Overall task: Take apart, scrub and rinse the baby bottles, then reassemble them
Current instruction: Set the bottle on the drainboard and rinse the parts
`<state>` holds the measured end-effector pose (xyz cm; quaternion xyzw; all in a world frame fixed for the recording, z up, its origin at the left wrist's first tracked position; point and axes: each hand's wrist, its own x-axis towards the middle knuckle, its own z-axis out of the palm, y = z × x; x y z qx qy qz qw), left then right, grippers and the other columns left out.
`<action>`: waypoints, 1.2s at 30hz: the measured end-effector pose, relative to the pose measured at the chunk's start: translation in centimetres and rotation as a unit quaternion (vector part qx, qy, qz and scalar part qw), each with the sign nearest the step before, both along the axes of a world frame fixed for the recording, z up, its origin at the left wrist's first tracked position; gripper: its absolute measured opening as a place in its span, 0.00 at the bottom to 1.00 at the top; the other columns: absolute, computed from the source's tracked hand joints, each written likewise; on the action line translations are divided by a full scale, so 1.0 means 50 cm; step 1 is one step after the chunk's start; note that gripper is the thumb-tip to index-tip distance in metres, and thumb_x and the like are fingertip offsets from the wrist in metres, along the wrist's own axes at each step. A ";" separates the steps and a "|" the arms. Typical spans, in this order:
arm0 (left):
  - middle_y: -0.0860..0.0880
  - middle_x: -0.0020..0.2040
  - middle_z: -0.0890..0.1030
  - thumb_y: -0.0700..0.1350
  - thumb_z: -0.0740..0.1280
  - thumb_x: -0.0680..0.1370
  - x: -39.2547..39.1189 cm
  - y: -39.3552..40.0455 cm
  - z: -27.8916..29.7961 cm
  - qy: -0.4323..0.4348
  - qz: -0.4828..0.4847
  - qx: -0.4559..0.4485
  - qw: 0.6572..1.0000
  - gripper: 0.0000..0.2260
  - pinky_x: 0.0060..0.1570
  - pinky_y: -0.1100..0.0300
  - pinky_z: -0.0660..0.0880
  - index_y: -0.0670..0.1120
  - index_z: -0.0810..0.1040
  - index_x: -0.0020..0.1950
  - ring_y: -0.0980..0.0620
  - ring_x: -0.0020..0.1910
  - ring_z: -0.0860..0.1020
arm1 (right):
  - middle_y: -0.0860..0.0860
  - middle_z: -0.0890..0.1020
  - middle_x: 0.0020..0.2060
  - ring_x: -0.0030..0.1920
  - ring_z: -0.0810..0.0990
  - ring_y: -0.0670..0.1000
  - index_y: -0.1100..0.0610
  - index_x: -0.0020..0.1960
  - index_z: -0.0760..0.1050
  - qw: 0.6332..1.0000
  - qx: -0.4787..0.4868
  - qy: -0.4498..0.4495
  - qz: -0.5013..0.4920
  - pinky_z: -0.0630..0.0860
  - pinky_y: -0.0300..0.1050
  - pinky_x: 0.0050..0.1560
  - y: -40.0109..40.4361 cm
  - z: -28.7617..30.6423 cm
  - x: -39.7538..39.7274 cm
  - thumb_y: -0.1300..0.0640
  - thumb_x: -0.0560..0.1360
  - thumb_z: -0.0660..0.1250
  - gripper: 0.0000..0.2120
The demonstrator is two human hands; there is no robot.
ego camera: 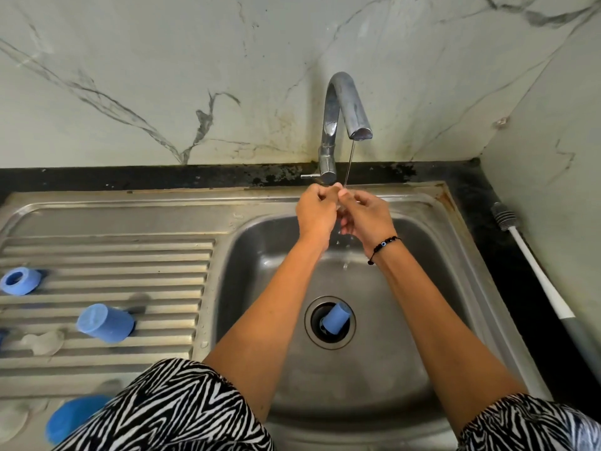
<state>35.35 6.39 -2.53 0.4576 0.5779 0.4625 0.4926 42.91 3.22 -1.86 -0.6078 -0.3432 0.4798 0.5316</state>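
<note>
Both hands are up under the tap spout, fingers curled and meeting over something small and pale: left hand (317,211) and right hand (367,219) each have a closed grip on it, but the item itself is mostly hidden by the fingers, so what it is can't be told; likely a clear bottle part, not confirmable. A thin stream of water (348,164) runs from the tap (338,125) onto the fingertips, with drops falling into the sink basin (439,255) below. Right wrist carries a black beaded bracelet (383,245). Both sleeves are zebra print. A blue bottle cap (336,317) sits tilted in the drain opening (312,323), directly below the arms. On the ribbed drainboard (130,255) left of the basin: a blue screw ring (20,280) near the left edge, a second blue cap (105,325) lying on its side nearer the basin, a clear teat (44,341) just left of that cap, and a larger blue piece (73,416) at bottom left, partly covered by the left sleeve. A bottle brush (536,275) with grey bristles and a white handle lies on the black counter (487,222) right of the sink, well apart from the hands.
</note>
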 end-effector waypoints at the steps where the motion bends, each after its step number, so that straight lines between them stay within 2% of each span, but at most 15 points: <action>1: 0.45 0.33 0.75 0.47 0.66 0.79 -0.001 -0.002 -0.002 -0.021 0.006 -0.021 1.000 0.13 0.35 0.52 0.71 0.46 0.69 0.35 0.49 0.33 0.73 | 0.52 0.76 0.30 0.26 0.72 0.47 0.57 0.48 0.77 0.999 0.015 -0.038 -0.002 0.72 0.41 0.28 0.001 -0.003 -0.001 0.55 0.77 0.65 0.06; 4: 0.48 0.27 0.71 0.48 0.61 0.81 -0.003 -0.011 0.005 -0.111 -0.010 -0.086 0.990 0.13 0.23 0.61 0.64 0.45 0.69 0.37 0.54 0.22 0.68 | 0.52 0.81 0.38 0.37 0.79 0.49 0.53 0.52 0.77 0.983 0.058 -0.175 -0.002 0.77 0.44 0.40 0.001 -0.006 0.000 0.51 0.74 0.68 0.09; 6: 0.48 0.26 0.70 0.46 0.57 0.82 -0.002 -0.019 0.008 -0.154 -0.037 -0.131 0.979 0.13 0.22 0.63 0.60 0.45 0.72 0.40 0.56 0.20 0.65 | 0.50 0.78 0.46 0.45 0.76 0.47 0.54 0.57 0.77 0.956 0.083 -0.281 -0.002 0.72 0.38 0.49 0.002 -0.001 0.002 0.52 0.73 0.70 0.14; 8: 0.48 0.28 0.70 0.41 0.54 0.82 -0.002 -0.029 0.003 -0.180 -0.065 -0.174 0.966 0.12 0.24 0.63 0.60 0.44 0.73 0.41 0.56 0.19 0.65 | 0.50 0.73 0.47 0.45 0.73 0.47 0.57 0.59 0.77 0.925 0.104 -0.366 0.002 0.69 0.35 0.49 0.004 0.010 0.003 0.54 0.71 0.71 0.17; 10: 0.48 0.27 0.70 0.40 0.53 0.82 -0.004 -0.035 -0.003 -0.194 -0.069 -0.197 0.959 0.13 0.25 0.62 0.60 0.43 0.72 0.40 0.55 0.19 0.66 | 0.51 0.71 0.46 0.42 0.72 0.48 0.59 0.59 0.77 0.905 0.129 -0.406 0.007 0.70 0.39 0.47 0.003 0.020 0.007 0.56 0.71 0.71 0.17; 12: 0.49 0.24 0.71 0.39 0.54 0.81 -0.011 -0.038 -0.006 -0.191 -0.057 -0.211 0.957 0.14 0.23 0.62 0.60 0.43 0.71 0.37 0.55 0.20 0.65 | 0.53 0.71 0.47 0.41 0.72 0.49 0.60 0.58 0.77 0.888 0.140 -0.437 0.012 0.68 0.40 0.43 0.004 0.024 0.012 0.56 0.72 0.70 0.16; 14: 0.48 0.24 0.71 0.38 0.54 0.81 -0.017 -0.039 -0.008 -0.193 -0.040 -0.221 0.955 0.15 0.21 0.64 0.60 0.43 0.70 0.35 0.55 0.20 0.65 | 0.55 0.73 0.47 0.44 0.74 0.53 0.56 0.54 0.77 0.877 0.100 -0.468 0.051 0.67 0.40 0.43 0.005 0.021 0.017 0.55 0.72 0.69 0.12; 15: 0.48 0.25 0.70 0.37 0.54 0.80 -0.020 -0.039 -0.010 -0.188 -0.034 -0.226 0.955 0.15 0.21 0.64 0.60 0.43 0.70 0.35 0.54 0.21 0.65 | 0.55 0.74 0.48 0.47 0.75 0.54 0.55 0.53 0.77 0.872 0.083 -0.478 0.065 0.68 0.41 0.44 0.002 0.019 0.019 0.54 0.72 0.69 0.11; 17: 0.47 0.28 0.71 0.36 0.55 0.80 -0.026 -0.040 -0.012 -0.180 -0.031 -0.233 0.955 0.14 0.23 0.63 0.62 0.42 0.71 0.35 0.54 0.22 0.66 | 0.56 0.75 0.52 0.49 0.76 0.55 0.56 0.58 0.76 0.873 0.091 -0.476 0.060 0.72 0.46 0.47 0.000 0.012 0.021 0.54 0.72 0.70 0.16; 22: 0.46 0.28 0.73 0.39 0.56 0.82 -0.034 -0.056 0.005 -0.227 -0.047 -0.206 0.951 0.11 0.27 0.62 0.69 0.42 0.73 0.42 0.53 0.25 0.70 | 0.55 0.78 0.55 0.55 0.76 0.54 0.57 0.62 0.75 0.897 0.067 -0.430 0.073 0.72 0.45 0.54 -0.002 0.026 0.012 0.54 0.71 0.70 0.21; 26: 0.46 0.32 0.74 0.33 0.58 0.80 -0.043 -0.065 0.022 -0.243 -0.004 -0.128 0.961 0.10 0.28 0.65 0.70 0.43 0.75 0.43 0.54 0.27 0.71 | 0.53 0.80 0.49 0.51 0.77 0.52 0.57 0.56 0.76 0.911 0.011 -0.402 0.094 0.69 0.39 0.46 -0.013 0.033 0.012 0.57 0.71 0.70 0.14; 30: 0.46 0.40 0.79 0.29 0.58 0.77 -0.065 -0.093 0.036 -0.140 -0.016 -0.036 0.989 0.12 0.37 0.66 0.74 0.39 0.80 0.50 0.55 0.36 0.75 | 0.55 0.79 0.50 0.53 0.76 0.55 0.56 0.54 0.76 0.888 -0.013 -0.436 0.144 0.71 0.44 0.48 -0.042 0.036 -0.002 0.57 0.70 0.71 0.13; 32: 0.47 0.43 0.81 0.27 0.57 0.76 -0.078 -0.113 0.046 -0.083 -0.029 0.002 0.996 0.16 0.42 0.67 0.75 0.41 0.81 0.49 0.55 0.41 0.77 | 0.57 0.79 0.50 0.55 0.74 0.58 0.53 0.48 0.77 0.867 0.001 -0.467 0.177 0.72 0.47 0.50 -0.054 0.045 -0.019 0.57 0.71 0.69 0.06; 34: 0.49 0.44 0.81 0.27 0.57 0.75 -0.100 -0.140 0.059 -0.032 -0.022 0.037 0.999 0.18 0.45 0.67 0.75 0.45 0.81 0.46 0.57 0.43 0.78 | 0.57 0.78 0.48 0.54 0.74 0.58 0.52 0.45 0.78 0.857 0.022 -0.469 0.213 0.70 0.45 0.49 -0.070 0.058 -0.043 0.58 0.72 0.67 0.03; 36: 0.51 0.41 0.81 0.27 0.56 0.74 -0.134 -0.162 0.075 -0.002 -0.009 0.067 0.998 0.18 0.45 0.66 0.76 0.46 0.80 0.45 0.58 0.41 0.77 | 0.59 0.76 0.49 0.54 0.72 0.57 0.55 0.47 0.80 0.854 0.042 -0.466 0.228 0.68 0.44 0.48 -0.082 0.067 -0.073 0.57 0.71 0.69 0.05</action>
